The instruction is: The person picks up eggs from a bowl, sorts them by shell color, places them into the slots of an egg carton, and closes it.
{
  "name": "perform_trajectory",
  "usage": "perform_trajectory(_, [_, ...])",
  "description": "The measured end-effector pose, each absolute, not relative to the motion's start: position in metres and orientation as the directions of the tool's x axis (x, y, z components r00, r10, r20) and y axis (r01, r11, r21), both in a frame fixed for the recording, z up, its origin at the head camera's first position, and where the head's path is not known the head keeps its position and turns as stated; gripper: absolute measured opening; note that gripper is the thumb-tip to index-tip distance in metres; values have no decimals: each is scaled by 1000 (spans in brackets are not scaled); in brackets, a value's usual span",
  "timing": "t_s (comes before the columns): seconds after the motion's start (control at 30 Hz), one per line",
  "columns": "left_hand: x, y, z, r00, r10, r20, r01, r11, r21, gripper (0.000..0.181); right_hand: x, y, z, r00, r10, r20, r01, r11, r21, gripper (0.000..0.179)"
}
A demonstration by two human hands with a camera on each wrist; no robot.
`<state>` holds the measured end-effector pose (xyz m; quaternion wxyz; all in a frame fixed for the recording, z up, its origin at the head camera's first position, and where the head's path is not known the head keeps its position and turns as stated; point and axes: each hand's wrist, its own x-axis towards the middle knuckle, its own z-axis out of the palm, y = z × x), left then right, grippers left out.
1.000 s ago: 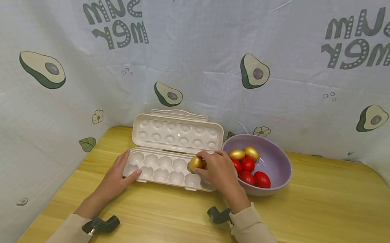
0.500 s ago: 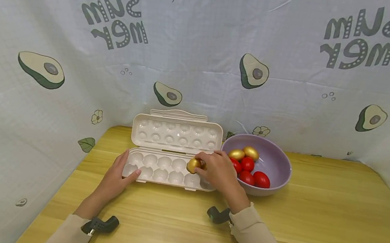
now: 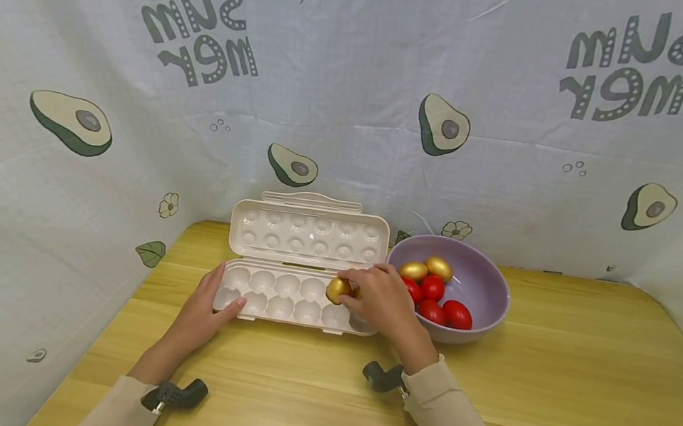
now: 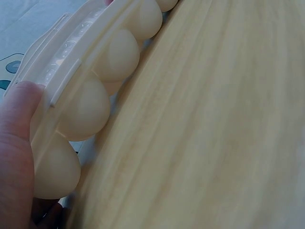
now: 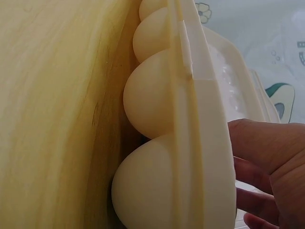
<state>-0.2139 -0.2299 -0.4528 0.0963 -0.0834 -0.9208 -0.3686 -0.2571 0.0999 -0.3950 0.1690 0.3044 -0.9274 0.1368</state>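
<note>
An open white plastic egg box (image 3: 281,307) with two rows of cups lies on the table, its lid raised at the back. My left hand (image 3: 196,313) grips its left end; in the left wrist view the thumb (image 4: 21,107) lies on the rim and fingers are below. Between thumb and fingertips my right hand (image 3: 382,301) pinches a gold egg (image 3: 338,290) low over the back row, towards the right end. Something gold also shows behind those fingers, mostly hidden. In the right wrist view the fingers reach behind the box wall (image 5: 214,143), which hides the egg.
To the right, close beside the box, stands a purple bowl (image 3: 492,298) with gold eggs (image 3: 438,268) and several red eggs (image 3: 457,314). A cloth printed with avocados (image 3: 444,127) hangs behind the wooden table (image 3: 567,372).
The gold egg in my right hand has shifted slightly left and towards me over the cups. My left hand keeps its hold on the box end.
</note>
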Motion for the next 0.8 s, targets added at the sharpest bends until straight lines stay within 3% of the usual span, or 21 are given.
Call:
perform_trajectory(0.53, [-215,-231,-455,-970,82,231,218,718,661,89,-259,102,-393,-762,-485,429,-619,740,-264,31])
perform_trajectory(0.8, [-215,-230,-454,-970,83,228,216,718,661,88,-262,110,-388,-796,-445,410,-604,624,-496,33])
